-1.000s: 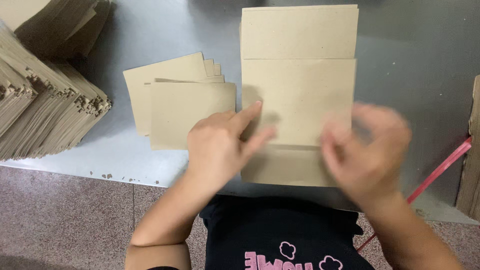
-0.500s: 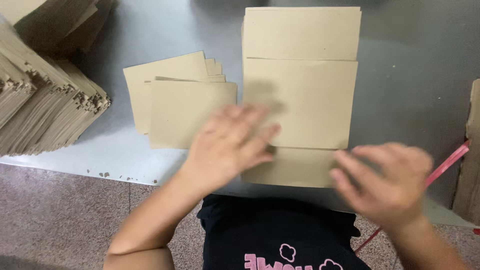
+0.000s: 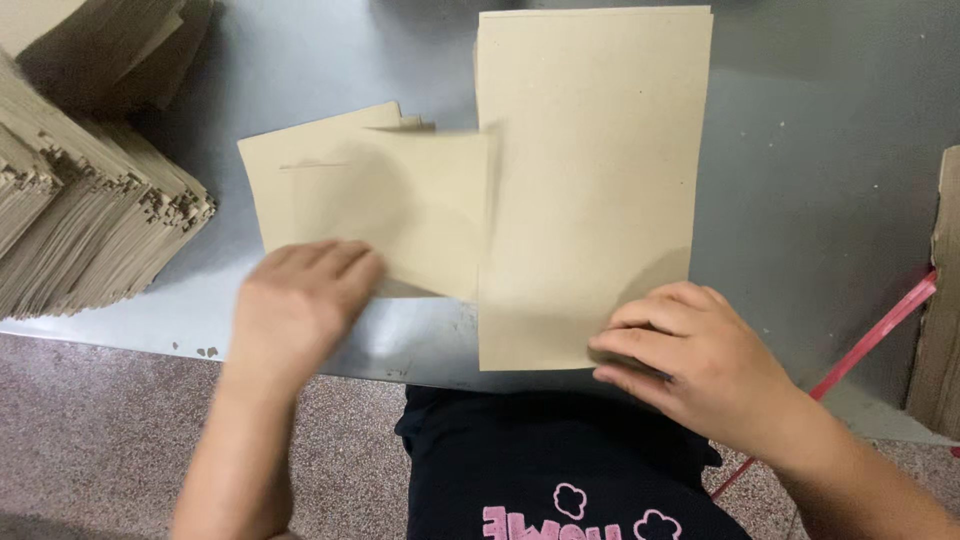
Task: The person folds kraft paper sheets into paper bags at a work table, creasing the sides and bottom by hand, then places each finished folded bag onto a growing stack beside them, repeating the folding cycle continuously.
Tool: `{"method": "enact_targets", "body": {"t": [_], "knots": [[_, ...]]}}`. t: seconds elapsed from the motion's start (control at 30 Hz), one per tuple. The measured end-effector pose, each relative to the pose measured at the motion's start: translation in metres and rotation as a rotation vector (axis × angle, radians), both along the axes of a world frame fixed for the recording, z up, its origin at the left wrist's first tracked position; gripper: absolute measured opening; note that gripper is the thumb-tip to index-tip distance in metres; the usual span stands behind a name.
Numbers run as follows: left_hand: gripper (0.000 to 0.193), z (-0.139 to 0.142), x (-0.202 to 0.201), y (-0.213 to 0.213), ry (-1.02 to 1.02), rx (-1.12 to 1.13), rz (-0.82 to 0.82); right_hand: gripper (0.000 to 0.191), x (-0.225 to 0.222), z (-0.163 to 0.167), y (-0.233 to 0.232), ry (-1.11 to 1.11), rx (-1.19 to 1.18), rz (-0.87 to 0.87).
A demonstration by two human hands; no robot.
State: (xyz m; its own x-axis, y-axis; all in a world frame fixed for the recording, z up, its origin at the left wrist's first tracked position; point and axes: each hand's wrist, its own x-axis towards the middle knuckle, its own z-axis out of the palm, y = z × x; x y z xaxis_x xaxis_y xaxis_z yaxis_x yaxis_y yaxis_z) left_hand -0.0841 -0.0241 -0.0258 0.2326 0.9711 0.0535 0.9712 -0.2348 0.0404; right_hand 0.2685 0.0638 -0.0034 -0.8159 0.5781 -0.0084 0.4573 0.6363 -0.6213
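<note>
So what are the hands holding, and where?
The left hand holds a small brown card by its near left corner. The right hand has its grip on the tall card stack at its near right corner.

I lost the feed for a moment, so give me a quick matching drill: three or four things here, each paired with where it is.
1. left hand
2. right hand
3. tall cardboard sheet stack
4. pink rod

A. table's right edge
B. near corner of the tall stack
C. table centre
D. on the small cardboard piece

Pairs: 1-D, 2-B, 3-C, 4-A
</note>
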Motion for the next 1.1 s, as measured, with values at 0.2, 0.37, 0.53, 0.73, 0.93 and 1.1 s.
{"method": "enact_targets", "body": {"t": [0.2,0.37,0.53,0.73,0.93,1.1], "knots": [[0.026,-0.003,-0.006,-0.009,0.013,-0.286,0.111,0.026,-0.002,0.002,0.002,-0.004,0.035,0.062],[0.036,0.008,0.029,0.004,-0.310,0.081,-0.102,0.025,0.000,0.002,0.009,-0.002,-0.030,0.066],[0.056,0.017,0.069,0.017,-0.588,0.023,-0.376,0.022,-0.003,0.002,0.007,0.056,0.179,0.139],[0.060,0.013,0.074,0.032,-0.585,-0.038,-0.381,0.020,-0.003,-0.004,-0.001,0.149,0.369,0.187],[0.043,0.005,0.071,0.031,-0.624,0.053,-0.323,0.024,0.015,0.006,-0.001,0.180,0.170,0.140],[0.049,-0.004,0.073,0.032,-0.746,0.061,-0.196,0.064,0.025,0.012,0.026,0.062,0.025,-0.050]]}}
